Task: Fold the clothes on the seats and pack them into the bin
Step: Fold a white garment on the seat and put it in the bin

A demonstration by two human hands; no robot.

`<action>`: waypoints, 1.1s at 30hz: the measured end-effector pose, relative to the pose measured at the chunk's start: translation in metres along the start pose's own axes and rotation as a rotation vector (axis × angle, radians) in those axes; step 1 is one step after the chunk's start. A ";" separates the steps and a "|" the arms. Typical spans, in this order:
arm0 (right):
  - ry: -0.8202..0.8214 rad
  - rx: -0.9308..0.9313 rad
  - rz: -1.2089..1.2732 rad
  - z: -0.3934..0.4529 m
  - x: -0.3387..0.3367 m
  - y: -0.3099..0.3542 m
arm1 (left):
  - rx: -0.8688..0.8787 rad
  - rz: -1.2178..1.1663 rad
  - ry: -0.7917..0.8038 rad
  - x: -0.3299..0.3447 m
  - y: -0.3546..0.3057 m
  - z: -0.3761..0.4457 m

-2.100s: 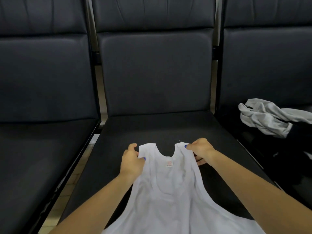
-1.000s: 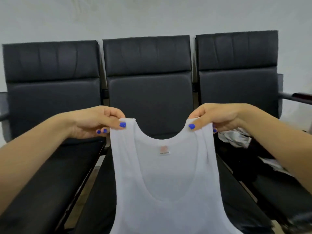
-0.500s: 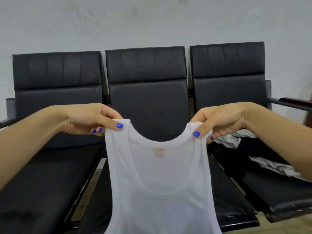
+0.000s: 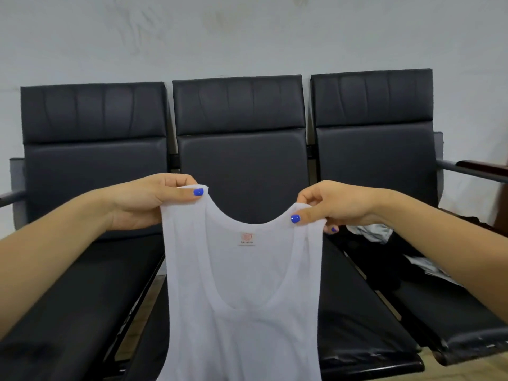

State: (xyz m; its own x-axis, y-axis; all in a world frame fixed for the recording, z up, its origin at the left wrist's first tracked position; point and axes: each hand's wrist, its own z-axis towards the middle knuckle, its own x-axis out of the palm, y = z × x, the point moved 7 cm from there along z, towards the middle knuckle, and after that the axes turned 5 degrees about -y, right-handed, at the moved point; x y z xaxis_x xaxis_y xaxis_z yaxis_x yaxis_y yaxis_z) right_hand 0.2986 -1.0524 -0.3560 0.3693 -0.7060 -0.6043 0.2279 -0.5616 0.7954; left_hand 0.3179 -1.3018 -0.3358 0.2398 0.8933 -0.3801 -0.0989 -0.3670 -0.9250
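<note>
Head view: white tank top (image 4: 242, 312) held up.
Left hand (image 4: 154, 200) and right hand (image 4: 334, 206) each pinch a shoulder strap before the black seats (image 4: 242, 149).

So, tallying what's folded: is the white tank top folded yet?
Not folded: the white tank top hangs spread, pinched by left hand and right hand.

Both my arms are bare and extended forward, entering from the lower corners and converging toward the centre. My left hand (image 4: 149, 203) is raised, thumb on the near side, nail facing me, pressed against the curled fingers behind in a pinch on a strap of the vest (image 4: 242, 298). My right hand (image 4: 334, 206) sits slightly lower, thumb likewise forward and pinching the other strap, with the remaining fingers curled underneath. Both wrists are roughly straight. The hands are held apart.
</note>
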 end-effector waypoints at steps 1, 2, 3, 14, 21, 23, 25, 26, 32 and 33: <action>0.025 0.008 0.114 0.000 0.006 0.000 | -0.001 -0.022 -0.016 -0.001 0.002 0.001; 0.059 0.011 0.207 -0.001 0.014 0.001 | -0.005 -0.045 -0.028 -0.001 0.004 0.003; 0.105 0.008 0.295 -0.004 0.022 0.004 | -0.004 -0.065 -0.029 0.000 0.006 0.005; -0.039 0.165 0.131 0.021 0.011 0.004 | -0.030 -0.037 -0.019 0.003 0.023 0.023; 0.242 0.296 0.490 0.050 0.015 -0.020 | -0.107 -0.064 -0.039 -0.005 0.043 0.042; 0.289 0.265 0.503 0.061 0.010 -0.025 | -0.139 -0.082 -0.048 -0.010 0.051 0.049; 0.299 0.262 0.488 0.073 0.004 -0.032 | -0.179 -0.101 -0.045 -0.013 0.059 0.057; 0.286 0.274 0.463 0.080 0.000 -0.037 | -0.199 -0.115 -0.037 -0.015 0.063 0.061; 0.048 0.433 0.033 0.126 -0.019 -0.069 | -0.324 -0.118 -0.047 -0.027 0.097 0.096; -0.002 0.459 -0.016 0.136 -0.020 -0.075 | -0.357 -0.101 -0.088 -0.030 0.105 0.105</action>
State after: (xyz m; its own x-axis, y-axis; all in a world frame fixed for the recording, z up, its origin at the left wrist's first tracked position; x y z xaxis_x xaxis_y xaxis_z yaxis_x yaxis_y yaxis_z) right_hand 0.1516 -1.0554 -0.4097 0.3670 -0.6962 -0.6169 -0.1890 -0.7051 0.6834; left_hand 0.1994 -1.3395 -0.4212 0.1460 0.9427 -0.3001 0.2670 -0.3296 -0.9056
